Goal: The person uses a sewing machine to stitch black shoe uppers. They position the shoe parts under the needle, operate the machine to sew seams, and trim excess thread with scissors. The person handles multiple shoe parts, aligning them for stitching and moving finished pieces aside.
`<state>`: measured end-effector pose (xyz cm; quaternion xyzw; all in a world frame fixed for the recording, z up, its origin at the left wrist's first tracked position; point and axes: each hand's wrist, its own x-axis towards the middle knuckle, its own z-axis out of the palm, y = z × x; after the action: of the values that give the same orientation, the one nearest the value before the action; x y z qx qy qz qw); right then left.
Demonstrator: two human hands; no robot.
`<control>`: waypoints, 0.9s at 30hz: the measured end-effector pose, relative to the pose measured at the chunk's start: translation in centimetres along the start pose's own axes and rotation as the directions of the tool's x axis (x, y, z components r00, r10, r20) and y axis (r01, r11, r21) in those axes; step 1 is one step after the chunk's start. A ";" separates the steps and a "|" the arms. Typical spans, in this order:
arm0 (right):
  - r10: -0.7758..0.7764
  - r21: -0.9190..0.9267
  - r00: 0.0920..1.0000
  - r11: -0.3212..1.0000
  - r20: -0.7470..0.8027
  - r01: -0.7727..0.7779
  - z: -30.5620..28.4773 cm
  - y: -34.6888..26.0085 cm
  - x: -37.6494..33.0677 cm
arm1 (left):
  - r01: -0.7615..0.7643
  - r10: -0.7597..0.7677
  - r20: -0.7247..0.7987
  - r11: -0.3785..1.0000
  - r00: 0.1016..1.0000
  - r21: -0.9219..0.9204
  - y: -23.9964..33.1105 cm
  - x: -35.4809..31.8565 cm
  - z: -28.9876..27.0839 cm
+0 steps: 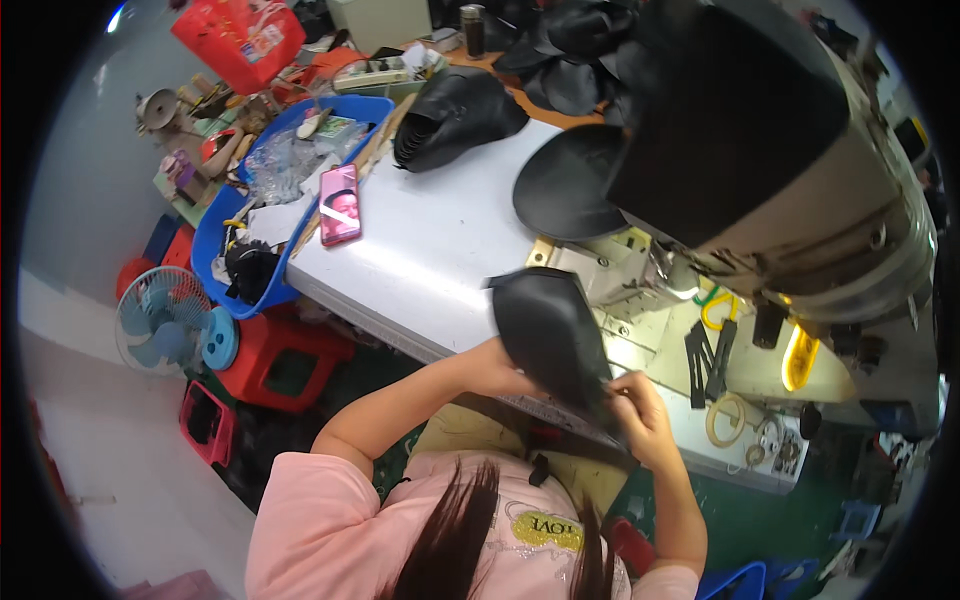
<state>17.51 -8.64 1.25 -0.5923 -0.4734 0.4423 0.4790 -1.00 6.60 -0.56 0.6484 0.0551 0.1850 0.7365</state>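
Over the front edge of the white table I hold up a black leather-like piece [548,325], curved and smooth, perhaps a shoe upper. My left hand [503,370] supports its left side, with most fingers hidden behind it. At its lower right edge, my right hand [641,418] is closed in a pinch. Just beyond the piece is the sewing machine [655,272], lit around the needle area. Near the machine lies a round black dish-like piece [568,185]. Farther left, a bundle of nested black pieces [455,118] rests on the white tabletop [420,235].
A phone [340,205] with a lit screen lies at the table's left edge, beside blue bins [207,255] of scraps. Scissors with yellow handles [718,312] and black strips [708,365] lie right of the machine. A fan [165,320] and red stool [285,365] stand left.
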 end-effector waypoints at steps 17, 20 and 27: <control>-0.224 -0.118 0.974 0.967 0.041 0.227 1.4 -4.3 1.2 | -0.306 0.298 0.077 0.944 0.951 0.121 2.9 0.1 -0.6; -0.301 0.086 0.927 0.941 -0.223 0.326 -0.9 -2.9 0.3 | -0.305 0.296 -0.102 0.949 0.950 -0.079 3.1 -0.6 -1.0; -0.370 0.006 0.816 0.909 -0.445 0.416 0.0 1.3 -0.3 | -0.101 -0.175 -0.272 0.638 0.946 -0.763 0.7 -2.2 0.1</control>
<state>17.63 -9.01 -0.03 -0.5392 -0.4434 0.2145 0.6831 -3.18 5.77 -0.18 0.2332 0.1038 0.2783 0.9260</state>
